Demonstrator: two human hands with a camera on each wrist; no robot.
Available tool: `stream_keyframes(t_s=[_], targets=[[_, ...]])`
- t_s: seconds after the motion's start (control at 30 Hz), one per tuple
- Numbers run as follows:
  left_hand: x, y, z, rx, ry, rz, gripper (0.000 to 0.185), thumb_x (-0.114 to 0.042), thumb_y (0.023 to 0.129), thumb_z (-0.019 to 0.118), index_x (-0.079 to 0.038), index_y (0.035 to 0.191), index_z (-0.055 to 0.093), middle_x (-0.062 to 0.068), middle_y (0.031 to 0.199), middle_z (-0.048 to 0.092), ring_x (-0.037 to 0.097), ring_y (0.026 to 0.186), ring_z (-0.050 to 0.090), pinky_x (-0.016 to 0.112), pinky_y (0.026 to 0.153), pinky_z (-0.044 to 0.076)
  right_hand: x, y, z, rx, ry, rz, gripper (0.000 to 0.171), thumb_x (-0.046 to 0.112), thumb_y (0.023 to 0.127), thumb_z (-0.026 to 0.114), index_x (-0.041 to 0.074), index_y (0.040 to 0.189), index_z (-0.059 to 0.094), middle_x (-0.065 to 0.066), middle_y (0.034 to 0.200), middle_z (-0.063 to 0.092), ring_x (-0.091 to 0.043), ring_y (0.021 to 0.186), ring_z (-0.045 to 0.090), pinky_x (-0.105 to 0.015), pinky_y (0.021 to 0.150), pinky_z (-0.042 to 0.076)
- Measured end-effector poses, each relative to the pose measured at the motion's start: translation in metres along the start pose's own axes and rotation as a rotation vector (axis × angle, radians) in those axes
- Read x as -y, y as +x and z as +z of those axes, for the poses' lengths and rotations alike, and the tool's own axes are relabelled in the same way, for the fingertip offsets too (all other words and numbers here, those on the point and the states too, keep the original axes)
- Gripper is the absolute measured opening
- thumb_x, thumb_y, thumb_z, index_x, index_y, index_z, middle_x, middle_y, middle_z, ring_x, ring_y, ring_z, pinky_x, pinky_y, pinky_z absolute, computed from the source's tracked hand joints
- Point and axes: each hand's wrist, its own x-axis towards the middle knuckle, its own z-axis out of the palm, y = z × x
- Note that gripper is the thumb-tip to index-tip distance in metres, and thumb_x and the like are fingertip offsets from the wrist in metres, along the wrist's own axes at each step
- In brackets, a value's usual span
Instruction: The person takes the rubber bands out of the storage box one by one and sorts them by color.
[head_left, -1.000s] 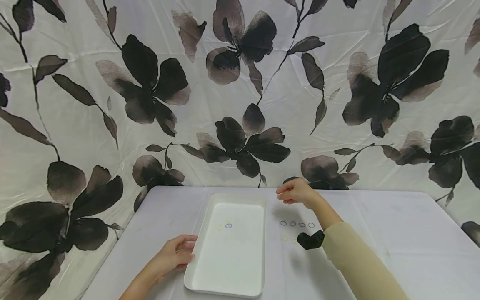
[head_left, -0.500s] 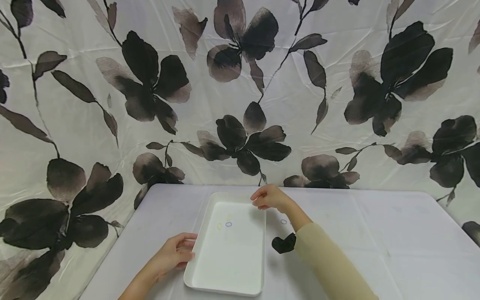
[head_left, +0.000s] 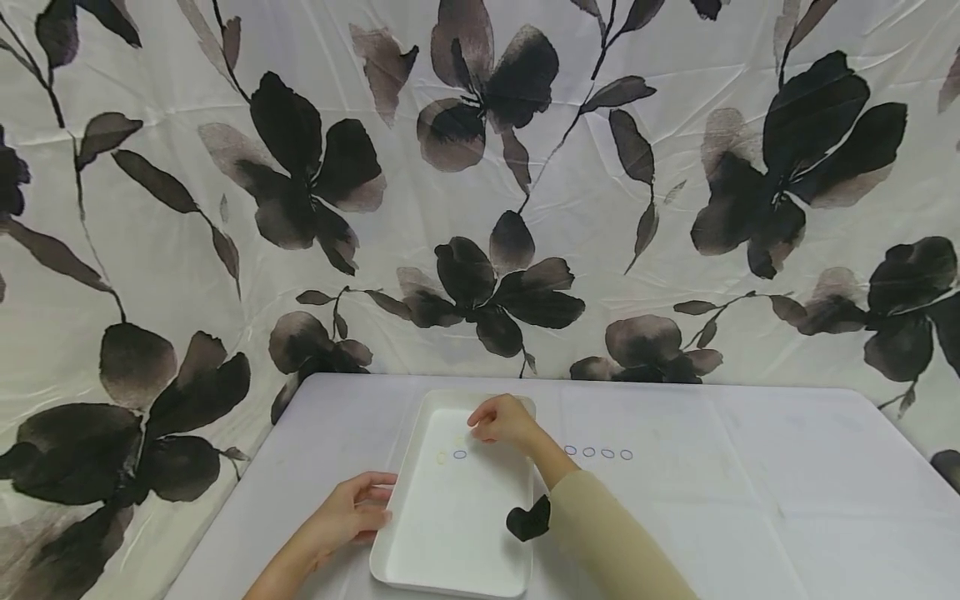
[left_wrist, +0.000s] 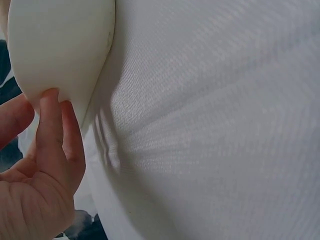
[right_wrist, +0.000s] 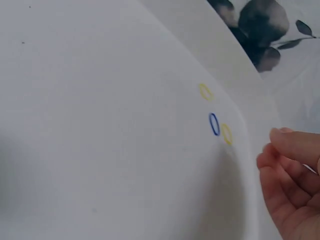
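Observation:
A white rectangular tray lies on the table. My left hand holds its left edge, thumb and fingertips at the rim; in the left wrist view, fingers touch the outer wall. Inside the tray lie a small blue ring and two yellow rings, one yellow ring close beside the blue one. My right hand hovers over the tray's far part, fingers curled and thumb near the index fingertip. I cannot tell whether something tiny is between them.
Several blue rings lie in a row on the white tablecloth, right of the tray. A black device sits at the right wrist, overlapping the tray's right edge in the head view. A floral curtain hangs behind the table.
My right hand has moved left and slightly down, from beyond the row of blue rings to over the tray. The left hand stays at the tray's left edge.

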Motion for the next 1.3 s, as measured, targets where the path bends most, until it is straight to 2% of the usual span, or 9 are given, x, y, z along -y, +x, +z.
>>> stream_keyframes(t_s=[0.13,0.2,0.37,0.43,0.8,1.0,1.13,1.3], targets=[[0.001,0.002,0.002,-0.001,-0.002,0.001,0.057,0.001,0.081,0.065,0.007,0.132,0.040,0.018,0.114,0.055,0.024,0.093,0.061,0.040,0.072,0.053,-0.008,0.003,0.013,-0.102,-0.070,-0.092,0.008,-0.006,0.074,0.069,-0.003,0.081,0.070,-0.002,0.063,0.059,-0.006,0.056,0.049,-0.019,0.054,0.044],[0.001,0.002,0.002,-0.005,0.001,0.000,0.057,0.002,0.081,0.065,0.007,0.132,0.040,0.018,0.114,0.055,0.023,0.092,0.061,0.040,0.072,0.053,-0.011,0.004,0.019,-0.159,-0.113,-0.107,0.008,-0.005,0.074,0.070,-0.002,0.080,0.071,-0.003,0.066,0.061,-0.007,0.059,0.048,-0.020,0.056,0.043],[0.002,0.000,0.001,-0.013,0.010,-0.005,0.057,0.001,0.081,0.065,0.006,0.132,0.041,0.019,0.115,0.054,0.024,0.093,0.061,0.041,0.072,0.053,-0.018,0.003,0.034,-0.231,-0.148,-0.031,0.008,-0.002,0.076,0.069,0.001,0.082,0.072,-0.002,0.072,0.060,-0.011,0.067,0.049,-0.024,0.061,0.043],[0.003,0.000,0.001,-0.013,0.008,-0.005,0.057,0.001,0.081,0.065,0.006,0.132,0.041,0.019,0.116,0.054,0.024,0.094,0.060,0.041,0.072,0.053,-0.021,0.002,0.039,-0.240,-0.156,-0.005,0.007,-0.001,0.076,0.069,0.002,0.081,0.072,-0.001,0.072,0.059,-0.011,0.067,0.048,-0.024,0.061,0.043],[0.002,0.000,-0.001,-0.004,-0.003,-0.004,0.057,0.001,0.081,0.065,0.006,0.132,0.041,0.019,0.116,0.053,0.024,0.094,0.061,0.040,0.073,0.053,-0.020,0.003,0.047,-0.247,-0.235,-0.035,0.010,0.005,0.073,0.074,0.004,0.083,0.074,0.000,0.069,0.061,-0.009,0.063,0.046,-0.022,0.058,0.040],[0.003,0.001,0.000,0.000,-0.013,-0.002,0.057,0.001,0.081,0.065,0.007,0.132,0.041,0.019,0.116,0.053,0.024,0.095,0.061,0.041,0.073,0.053,-0.018,0.001,0.046,-0.255,-0.274,-0.091,0.002,0.005,0.073,0.074,0.004,0.074,0.073,0.003,0.060,0.057,-0.007,0.058,0.044,-0.021,0.055,0.038],[0.003,0.001,0.001,-0.007,-0.011,-0.009,0.056,0.001,0.081,0.064,0.007,0.132,0.041,0.019,0.116,0.053,0.025,0.095,0.061,0.041,0.073,0.053,-0.019,0.000,0.047,-0.265,-0.319,-0.143,0.009,0.003,0.074,0.073,0.005,0.067,0.069,0.004,0.057,0.053,-0.006,0.056,0.042,-0.021,0.054,0.037],[0.002,0.001,0.001,-0.012,-0.006,-0.014,0.057,0.001,0.081,0.065,0.007,0.132,0.041,0.020,0.116,0.053,0.025,0.095,0.061,0.041,0.073,0.053,-0.020,0.000,0.051,-0.231,-0.382,-0.170,0.017,0.000,0.079,0.069,0.005,0.065,0.061,0.004,0.058,0.049,-0.007,0.055,0.041,-0.021,0.054,0.037]])
